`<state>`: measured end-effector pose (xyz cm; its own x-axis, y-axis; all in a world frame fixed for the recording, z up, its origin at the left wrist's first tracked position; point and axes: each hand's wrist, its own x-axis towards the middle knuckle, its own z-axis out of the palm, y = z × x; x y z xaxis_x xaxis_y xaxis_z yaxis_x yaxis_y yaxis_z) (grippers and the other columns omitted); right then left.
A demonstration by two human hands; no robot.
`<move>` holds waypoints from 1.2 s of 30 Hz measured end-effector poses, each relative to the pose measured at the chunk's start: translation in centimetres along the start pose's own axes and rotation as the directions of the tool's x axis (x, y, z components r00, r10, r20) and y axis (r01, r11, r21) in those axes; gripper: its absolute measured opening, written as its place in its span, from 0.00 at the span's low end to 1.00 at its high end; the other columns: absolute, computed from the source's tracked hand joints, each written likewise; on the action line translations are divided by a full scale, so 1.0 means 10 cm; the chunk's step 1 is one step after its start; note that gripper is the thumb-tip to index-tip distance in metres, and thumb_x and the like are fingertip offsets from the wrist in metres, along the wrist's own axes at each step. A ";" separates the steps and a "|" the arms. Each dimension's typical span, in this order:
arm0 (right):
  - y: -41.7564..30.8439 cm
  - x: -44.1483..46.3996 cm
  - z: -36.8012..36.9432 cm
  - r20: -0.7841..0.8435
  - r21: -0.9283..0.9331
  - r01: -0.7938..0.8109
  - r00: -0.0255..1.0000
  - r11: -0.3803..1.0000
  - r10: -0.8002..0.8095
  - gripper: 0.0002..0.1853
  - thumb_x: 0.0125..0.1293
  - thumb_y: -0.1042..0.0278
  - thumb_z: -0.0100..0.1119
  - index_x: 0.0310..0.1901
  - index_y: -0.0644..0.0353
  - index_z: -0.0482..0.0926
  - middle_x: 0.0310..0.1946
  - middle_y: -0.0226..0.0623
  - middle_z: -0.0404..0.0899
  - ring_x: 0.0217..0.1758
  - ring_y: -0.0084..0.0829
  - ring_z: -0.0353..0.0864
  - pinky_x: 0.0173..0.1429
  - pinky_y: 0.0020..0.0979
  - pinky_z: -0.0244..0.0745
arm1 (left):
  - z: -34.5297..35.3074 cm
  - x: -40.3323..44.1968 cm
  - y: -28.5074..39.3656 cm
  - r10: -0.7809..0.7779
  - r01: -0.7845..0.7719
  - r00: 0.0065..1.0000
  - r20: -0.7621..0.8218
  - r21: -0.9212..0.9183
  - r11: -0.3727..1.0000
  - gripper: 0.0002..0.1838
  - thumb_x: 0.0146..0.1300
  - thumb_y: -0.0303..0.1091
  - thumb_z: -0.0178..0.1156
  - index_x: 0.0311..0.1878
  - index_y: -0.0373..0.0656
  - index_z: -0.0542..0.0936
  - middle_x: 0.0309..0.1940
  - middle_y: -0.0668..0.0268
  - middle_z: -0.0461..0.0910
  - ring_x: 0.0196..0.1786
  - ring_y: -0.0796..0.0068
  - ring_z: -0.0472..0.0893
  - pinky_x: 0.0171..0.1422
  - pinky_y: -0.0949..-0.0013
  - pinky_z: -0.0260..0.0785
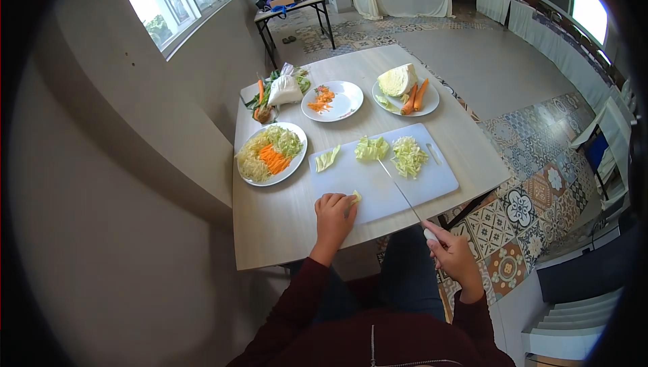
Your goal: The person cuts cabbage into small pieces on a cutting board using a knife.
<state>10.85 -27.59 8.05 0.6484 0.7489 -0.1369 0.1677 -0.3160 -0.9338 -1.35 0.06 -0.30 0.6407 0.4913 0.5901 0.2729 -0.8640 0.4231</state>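
Note:
My left hand (335,216) is closed at the front left edge of the white cutting board (368,197), its fingers on a small pale cabbage piece (356,197). In my right hand (451,251), off the board's front right edge, is the white handle of a knife (401,191). The blade slants up over the board, its tip by a pile of cabbage pieces (372,148). Finely cut cabbage (408,158) is heaped to the right of that pile. A single cabbage leaf piece (328,158) lies near the board's left edge.
Left of the board is a plate (302,139) of shredded vegetables. Behind stand a plate (347,102) with carrot bits, a plate (433,105) with half a cabbage (398,80) and carrots (420,95), and a white bag (285,90) among greens. A wall (169,130) borders the left.

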 end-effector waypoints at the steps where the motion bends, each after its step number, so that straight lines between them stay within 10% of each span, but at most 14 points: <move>1: 0.02 0.00 0.02 0.019 -0.019 0.025 1.000 1.000 -0.025 0.23 0.72 0.68 0.59 0.68 0.51 0.78 0.20 0.32 0.77 0.19 0.19 0.75 0.27 0.26 0.73 | 0.01 0.01 0.01 0.005 -0.005 1.000 0.001 0.009 1.000 0.10 0.57 0.31 0.70 0.43 0.46 0.87 0.39 0.69 0.83 0.49 0.64 0.78 0.61 0.56 0.63; 20: 0.05 -0.10 0.16 0.121 -0.156 0.113 0.988 0.981 -0.095 0.22 0.71 0.67 0.60 0.66 0.50 0.80 0.25 0.34 0.82 0.22 0.18 0.79 0.29 0.25 0.76 | 0.12 0.09 0.13 0.003 -0.002 0.999 0.038 -0.030 1.000 0.08 0.60 0.32 0.68 0.43 0.46 0.87 0.40 0.67 0.83 0.50 0.63 0.78 0.61 0.56 0.63; 29: 0.06 -0.09 0.23 0.070 -0.223 0.277 0.961 0.935 -0.268 0.23 0.69 0.64 0.62 0.65 0.50 0.80 0.32 0.49 0.84 0.26 0.41 0.79 0.38 0.33 0.76 | 0.11 0.09 0.13 -0.001 0.003 0.999 0.046 -0.045 0.999 0.09 0.60 0.31 0.67 0.44 0.46 0.86 0.43 0.67 0.84 0.53 0.63 0.78 0.62 0.56 0.63; 36: 0.08 -0.07 0.26 0.111 -0.190 0.201 0.977 0.961 -0.183 0.24 0.70 0.66 0.60 0.68 0.49 0.78 0.22 0.42 0.78 0.19 0.26 0.74 0.31 0.30 0.73 | 0.12 0.09 0.13 -0.008 0.009 0.999 0.046 -0.032 0.999 0.10 0.60 0.31 0.67 0.45 0.47 0.86 0.44 0.67 0.84 0.53 0.63 0.78 0.63 0.56 0.63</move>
<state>8.57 -26.82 6.54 0.5201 0.8541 0.0000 0.4324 -0.2634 -0.8624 0.45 -0.69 -0.03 0.6707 0.4925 0.5546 0.2556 -0.8554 0.4505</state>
